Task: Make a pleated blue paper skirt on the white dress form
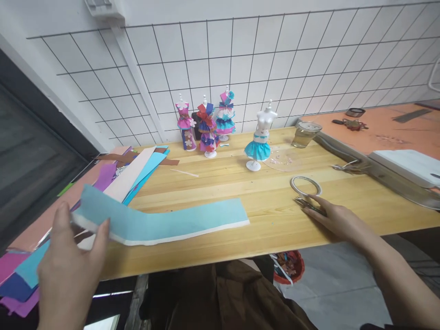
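Note:
A light blue strip with a white lower edge stretches across the front of the table, its left end lifted and curved. My left hand has that raised end at its fingertips, thumb and forefinger at the strip's edge. At the right, my right hand is closed over a small dark metal tool, seemingly snips, low over the tabletop; the fingers hide part of it. Just beyond those fingers lies a roll of narrow white tape.
A small white mannequin in a blue skirt stands mid-table, with several dressed mannequins behind. Coloured sheets pile up at left. A cup of liquid stands near the wall. A red basket is below the table edge.

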Available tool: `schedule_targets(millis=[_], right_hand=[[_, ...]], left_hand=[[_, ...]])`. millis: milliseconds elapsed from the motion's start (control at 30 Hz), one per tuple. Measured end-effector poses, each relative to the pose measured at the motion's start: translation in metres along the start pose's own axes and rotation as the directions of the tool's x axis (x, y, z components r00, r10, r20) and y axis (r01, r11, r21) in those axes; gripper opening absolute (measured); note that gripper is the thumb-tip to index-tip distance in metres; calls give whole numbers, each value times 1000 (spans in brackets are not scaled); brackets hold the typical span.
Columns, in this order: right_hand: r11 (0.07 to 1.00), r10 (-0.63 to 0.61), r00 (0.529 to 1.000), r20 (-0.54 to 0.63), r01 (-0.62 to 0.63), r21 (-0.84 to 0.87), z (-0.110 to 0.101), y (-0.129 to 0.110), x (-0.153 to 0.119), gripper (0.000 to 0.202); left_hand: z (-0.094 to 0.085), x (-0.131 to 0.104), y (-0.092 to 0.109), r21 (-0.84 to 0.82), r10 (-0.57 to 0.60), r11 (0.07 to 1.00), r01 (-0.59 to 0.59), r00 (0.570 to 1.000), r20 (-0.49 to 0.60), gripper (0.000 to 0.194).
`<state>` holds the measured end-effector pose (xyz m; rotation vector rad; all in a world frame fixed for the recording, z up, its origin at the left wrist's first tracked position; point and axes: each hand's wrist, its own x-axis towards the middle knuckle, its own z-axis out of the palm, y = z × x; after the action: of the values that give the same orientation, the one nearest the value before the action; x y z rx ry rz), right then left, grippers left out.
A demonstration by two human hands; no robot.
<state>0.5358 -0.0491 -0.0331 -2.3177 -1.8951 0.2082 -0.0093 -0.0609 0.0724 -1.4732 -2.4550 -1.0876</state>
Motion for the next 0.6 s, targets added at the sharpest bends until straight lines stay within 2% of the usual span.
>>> schedule_targets(millis=[133,333,433,533,600], right_hand=[[1000,-8,1000,-10,8,-8,1,0,-1,69],[999,-36,999,-9,36,-3,-1,-3,-3,70],[999,-39,999,-9,39,-10,-3,-6,-5,69],[998,-49,999,-4,49,-27,-5,-10,-7,67],[998,-57,998,-15,57,-41,-6,-12,-8,67]], left_hand=[[4,3,44,73,198,979,-191,976,-91,92],[15,17,85,-54,365,928,-368,929,-55,104],[23,28,98,-42,358,933,-357,934,19,100],[31,36,100,84,221,969,-231,969,109,94],[36,39,95,133,169,972,-195,968,185,92]])
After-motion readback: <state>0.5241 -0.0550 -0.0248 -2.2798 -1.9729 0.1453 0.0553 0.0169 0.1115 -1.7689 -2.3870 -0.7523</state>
